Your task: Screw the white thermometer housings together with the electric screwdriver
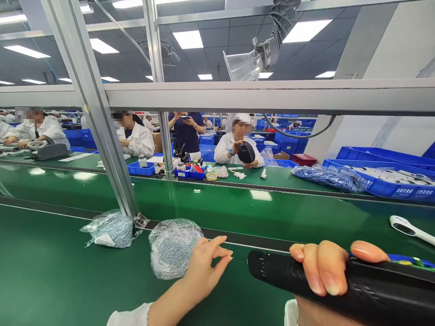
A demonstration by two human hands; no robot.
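My left hand (204, 265) is pinched, thumb against fingertip, just right of an open clear plastic bag (177, 249) of tiny silvery-blue metal pieces that look like small screws. A tiny pale glint shows at the fingertips, too small to name. My right hand (324, 267) grips a long black plastic housing (282, 271), held roughly level above the green bench with its rounded end toward my left hand. Along the housing's far side, part of a green circuit board and coloured wires (408, 261) shows. A second bag (113, 231) of similar pieces lies farther left, by the metal post.
A metal post (102, 122) rises from the green bench (41, 267) at left, and a crossbar (238, 97) spans ahead. A white handle-shaped part (409, 228) lies at right. Beyond the belt, a person (238, 145) holds a black part. Blue crates (404, 190) stand at far right.
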